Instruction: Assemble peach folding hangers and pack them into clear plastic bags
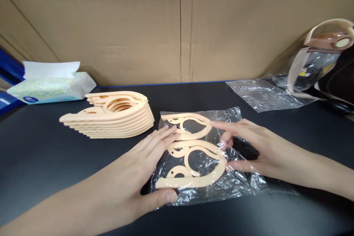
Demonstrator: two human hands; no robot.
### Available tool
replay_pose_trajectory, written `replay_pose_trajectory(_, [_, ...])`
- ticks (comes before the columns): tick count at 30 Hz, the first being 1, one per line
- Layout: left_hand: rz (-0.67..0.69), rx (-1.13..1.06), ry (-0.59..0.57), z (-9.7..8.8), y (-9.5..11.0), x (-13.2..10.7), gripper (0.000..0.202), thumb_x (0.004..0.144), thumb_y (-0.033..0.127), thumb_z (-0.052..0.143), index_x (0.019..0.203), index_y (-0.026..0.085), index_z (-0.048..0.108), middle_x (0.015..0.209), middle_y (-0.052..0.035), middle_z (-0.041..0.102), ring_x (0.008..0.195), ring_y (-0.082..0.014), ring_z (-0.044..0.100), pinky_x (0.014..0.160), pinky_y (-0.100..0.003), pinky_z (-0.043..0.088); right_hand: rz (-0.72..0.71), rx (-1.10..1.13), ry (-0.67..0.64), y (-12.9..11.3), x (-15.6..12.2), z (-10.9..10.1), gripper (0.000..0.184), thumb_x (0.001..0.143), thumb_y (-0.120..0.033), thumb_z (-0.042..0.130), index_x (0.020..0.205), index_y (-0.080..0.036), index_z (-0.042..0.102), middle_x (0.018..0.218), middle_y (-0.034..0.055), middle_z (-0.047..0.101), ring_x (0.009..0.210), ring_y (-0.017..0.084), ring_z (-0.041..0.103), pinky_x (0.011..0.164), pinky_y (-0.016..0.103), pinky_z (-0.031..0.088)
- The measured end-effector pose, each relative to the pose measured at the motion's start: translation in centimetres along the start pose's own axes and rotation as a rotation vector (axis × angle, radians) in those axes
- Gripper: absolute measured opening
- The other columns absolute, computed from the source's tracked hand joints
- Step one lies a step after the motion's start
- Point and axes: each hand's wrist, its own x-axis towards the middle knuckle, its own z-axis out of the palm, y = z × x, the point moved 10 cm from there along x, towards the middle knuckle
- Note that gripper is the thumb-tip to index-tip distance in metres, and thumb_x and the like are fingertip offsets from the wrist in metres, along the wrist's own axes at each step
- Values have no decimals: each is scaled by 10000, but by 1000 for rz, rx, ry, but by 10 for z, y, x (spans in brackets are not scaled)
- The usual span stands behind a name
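Two peach-coloured folding clothes hangers lie side by side inside a clear plastic bag [240, 188] on the black table. The upper hanger [205, 130] is farther from me; the lower hanger [206, 182] is nearer. My left hand [138, 171] rests over their left ends, fingers stretched out and thumb on the near edge of the bag. At the rounded right ends is my right hand [257, 147], its index finger touching the upper hanger and its thumb at the lower one, with the fingers apart. Left of the bag stands a stack of matching folded hangers [124, 125].
A tissue pack [52, 88] sits at the back left. Another clear plastic bag [254, 94] lies flat at the back right, beside a transparent water bottle [318, 66] with a strap. A cardboard wall [132, 29] stands behind the black table [35, 155].
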Motion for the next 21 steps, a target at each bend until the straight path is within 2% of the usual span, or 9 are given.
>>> replay_pose_trajectory(3, [-36, -63, 84, -4, -2, 0, 796, 1006, 601, 575, 1669, 386, 190, 1747, -9, 263, 1590, -301, 291, 1274, -457, 352, 15, 10, -20, 0, 2, 1, 684, 936, -294, 731, 1563, -308, 458, 964, -1, 744, 904, 184, 704, 881, 333, 555])
replay_pose_trajectory(5, [-50, -82, 100, -6, -4, 0, 797, 1000, 629, 570, 1663, 392, 198, 1748, -5, 262, 1593, -294, 287, 1279, -458, 339, 22, 12, -27, -1, 4, 1, 654, 934, -289, 727, 1542, -307, 487, 959, -3, 751, 891, 182, 705, 874, 332, 556])
replay_pose_trajectory(10, [-56, -43, -35, -10, -8, 4, 861, 972, 524, 649, 1674, 355, 180, 1736, -27, 294, 1548, -337, 378, 1233, -468, 413, 46, 27, -36, 0, 5, 1, 597, 942, -311, 710, 1511, -293, 530, 933, 5, 751, 878, 190, 706, 856, 338, 563])
replay_pose_trajectory(14, [-66, -45, -28, -17, -9, 5, 908, 949, 461, 668, 1678, 337, 142, 1723, -43, 325, 1514, -348, 437, 1193, -454, 469, 48, 28, -24, 2, 5, 1, 578, 953, -337, 697, 1505, -287, 532, 924, 13, 749, 877, 199, 707, 861, 351, 567])
replay_pose_trajectory(18, [-59, -14, -43, -12, -9, 4, 930, 958, 496, 656, 1671, 347, 77, 1738, -34, 288, 1522, -303, 434, 1205, -418, 455, 38, 24, -19, 2, 4, 3, 594, 941, -325, 715, 1503, -291, 527, 925, 14, 749, 880, 207, 703, 870, 371, 563])
replay_pose_trajectory(21, [-58, 17, -54, -10, -9, 5, 926, 968, 505, 640, 1671, 334, 63, 1742, -40, 275, 1540, -307, 402, 1210, -427, 446, 26, 16, -22, 1, 3, 5, 595, 946, -299, 712, 1506, -278, 513, 930, 11, 743, 884, 201, 696, 872, 367, 555])
